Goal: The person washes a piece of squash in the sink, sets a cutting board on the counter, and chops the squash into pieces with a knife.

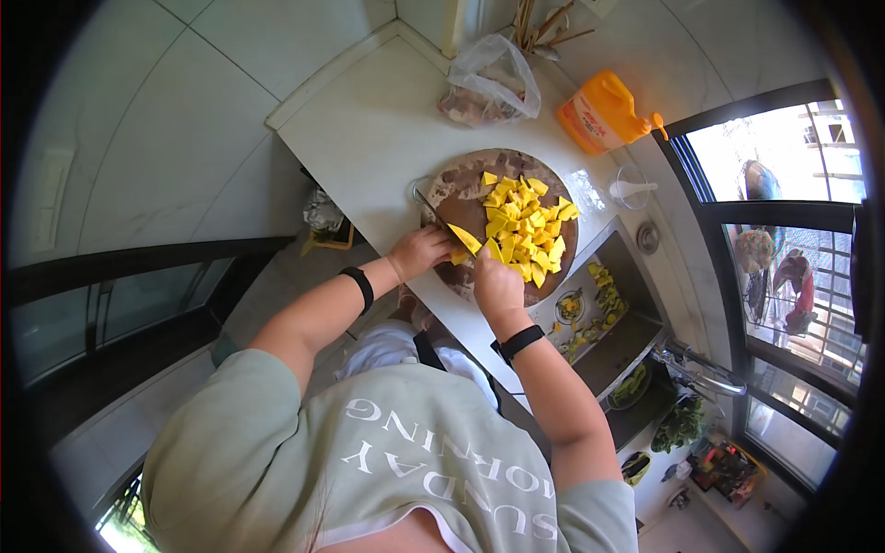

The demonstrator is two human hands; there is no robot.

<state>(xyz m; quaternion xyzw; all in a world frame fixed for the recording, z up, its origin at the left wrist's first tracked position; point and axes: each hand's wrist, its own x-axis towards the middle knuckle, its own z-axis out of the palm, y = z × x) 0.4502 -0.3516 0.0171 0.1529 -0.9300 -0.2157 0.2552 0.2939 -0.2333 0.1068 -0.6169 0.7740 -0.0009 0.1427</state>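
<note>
A round wooden cutting board (446, 196) lies on the counter with a heap of yellow chunks that look like pumpkin (525, 226). At its near left edge, my left hand (424, 252) is closed with its fingertips against a yellow pumpkin piece (464, 239). My right hand (499, 284) is a fist at the board's near edge, just right of the left one. From it a thin knife (431, 206), seen nearly edge-on, slants up to the left alongside that piece. The knife's handle is hidden in the fist.
Beyond the board stand a plastic bag (489, 88) with reddish contents and an orange jug (604, 112). A clear, round-rimmed item with a white handle (632, 188) lies to the right. The sink (627, 313) holds yellow-green peelings, with a faucet (699, 370) beside it.
</note>
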